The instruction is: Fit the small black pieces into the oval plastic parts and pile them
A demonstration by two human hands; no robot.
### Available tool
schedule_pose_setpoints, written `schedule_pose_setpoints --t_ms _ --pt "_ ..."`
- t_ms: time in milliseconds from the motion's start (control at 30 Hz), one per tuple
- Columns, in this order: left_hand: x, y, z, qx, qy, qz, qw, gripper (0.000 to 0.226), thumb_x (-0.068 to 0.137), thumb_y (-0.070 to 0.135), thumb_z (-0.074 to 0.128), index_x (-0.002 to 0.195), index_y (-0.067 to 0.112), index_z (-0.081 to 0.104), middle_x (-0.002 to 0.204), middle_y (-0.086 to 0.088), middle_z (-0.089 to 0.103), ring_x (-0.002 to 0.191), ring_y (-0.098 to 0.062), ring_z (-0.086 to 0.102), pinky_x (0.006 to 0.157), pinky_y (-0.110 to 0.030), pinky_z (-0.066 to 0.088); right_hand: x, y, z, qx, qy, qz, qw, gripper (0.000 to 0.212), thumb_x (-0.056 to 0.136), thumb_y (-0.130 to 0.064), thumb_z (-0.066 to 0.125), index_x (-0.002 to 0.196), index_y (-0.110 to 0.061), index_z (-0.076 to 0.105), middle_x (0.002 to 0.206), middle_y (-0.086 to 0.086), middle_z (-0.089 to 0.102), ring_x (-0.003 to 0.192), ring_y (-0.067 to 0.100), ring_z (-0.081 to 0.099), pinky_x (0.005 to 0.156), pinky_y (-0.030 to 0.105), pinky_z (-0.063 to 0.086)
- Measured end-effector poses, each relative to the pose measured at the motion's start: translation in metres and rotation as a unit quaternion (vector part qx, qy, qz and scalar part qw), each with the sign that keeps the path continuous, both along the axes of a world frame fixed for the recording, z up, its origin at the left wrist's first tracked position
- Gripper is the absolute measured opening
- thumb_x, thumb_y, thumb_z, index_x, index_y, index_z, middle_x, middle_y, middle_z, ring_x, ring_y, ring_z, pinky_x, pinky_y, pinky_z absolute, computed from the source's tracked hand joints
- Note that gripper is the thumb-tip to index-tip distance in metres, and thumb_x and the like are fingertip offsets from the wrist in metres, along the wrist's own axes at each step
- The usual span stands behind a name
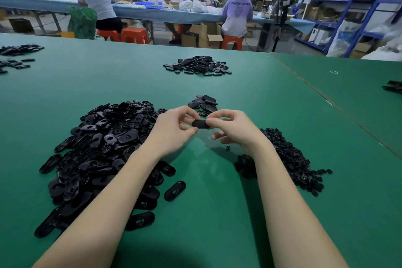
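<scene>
Starting at the left, the big heap of oval plastic parts [104,148] lies loose on the green counter [217,213]. The left hand [174,128] and right hand [232,128] meet above the counter, each pinching an end of one oval part [200,124] with curled fingertips. It looks light, rigid and glossy, so probably slippery; gripping by the rims seems safest. Behind the hands sits a small pile of finished parts [204,102]; the small black pieces [291,159] lie heaped at the right
</scene>
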State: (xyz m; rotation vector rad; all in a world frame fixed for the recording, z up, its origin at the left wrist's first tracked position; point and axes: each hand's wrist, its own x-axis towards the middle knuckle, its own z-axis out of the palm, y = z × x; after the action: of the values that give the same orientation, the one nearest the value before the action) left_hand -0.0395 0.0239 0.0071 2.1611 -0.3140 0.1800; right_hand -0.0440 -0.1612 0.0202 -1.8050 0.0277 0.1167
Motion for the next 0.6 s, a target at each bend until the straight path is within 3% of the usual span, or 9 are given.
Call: schedule_pose_setpoints --t_ms 67,200,367,500,600 --pt "0.005 0.000 0.001 0.026 -0.020 0.014 0.999 0.018 0.084 0.015 0.075 0.095 0.030 0.071 0.089 0.016 0.070 0.063 0.000 0.060 0.063 -0.001 0.040 0.001 0.002 0.001 0.007 0.037 0.012 0.999 0.020 0.097 -0.032 0.068 0.108 -0.015 0.071 0.093 0.000 0.075 0.059 0.012 0.069 0.050 0.019 0.052" --pt "0.030 -0.008 0.003 -0.017 -0.037 0.081 0.996 0.015 0.083 0.021 0.077 0.095 0.030 0.072 0.088 0.016 0.069 0.060 0.006 0.056 0.063 -0.004 0.038 0.002 0.006 0.000 -0.006 0.118 0.025 0.993 0.036 0.102 -0.040 0.060 0.118 -0.007 0.061 0.088 0.009 0.067 0.055 0.015 0.067 0.054 0.025 0.059" --pt "0.074 -0.037 0.004 0.036 0.025 0.120 0.992 0.016 0.084 0.022 0.071 0.096 0.033 0.071 0.093 0.011 0.068 0.099 -0.012 0.064 0.090 -0.026 0.049 0.005 -0.009 -0.001 -0.090 0.137 -0.008 0.986 0.032 0.099 -0.040 0.063 0.092 -0.009 0.066 0.072 0.003 0.064 0.046 0.008 0.059 0.053 0.020 0.057" --pt "0.095 -0.050 0.001 0.104 0.062 0.158 0.980 0.017 0.084 0.021 0.070 0.095 0.034 0.069 0.111 0.007 0.071 0.106 -0.018 0.065 0.084 -0.027 0.044 0.010 -0.025 -0.005 -0.170 0.114 -0.046 0.978 0.030 0.095 -0.038 0.066 0.086 -0.010 0.066 0.068 0.001 0.065 0.055 0.010 0.060 0.057 0.023 0.056" --pt "0.099 -0.050 -0.003 0.121 0.053 0.169 0.977 0.019 0.083 0.018 0.067 0.094 0.034 0.066 0.111 0.005 0.070 0.106 -0.021 0.065 0.081 -0.027 0.041 0.012 -0.023 -0.006 -0.200 0.084 -0.036 0.975 0.030 0.093 -0.041 0.067 0.081 -0.013 0.067 0.064 -0.003 0.066 0.060 0.013 0.060 0.060 0.025 0.054"
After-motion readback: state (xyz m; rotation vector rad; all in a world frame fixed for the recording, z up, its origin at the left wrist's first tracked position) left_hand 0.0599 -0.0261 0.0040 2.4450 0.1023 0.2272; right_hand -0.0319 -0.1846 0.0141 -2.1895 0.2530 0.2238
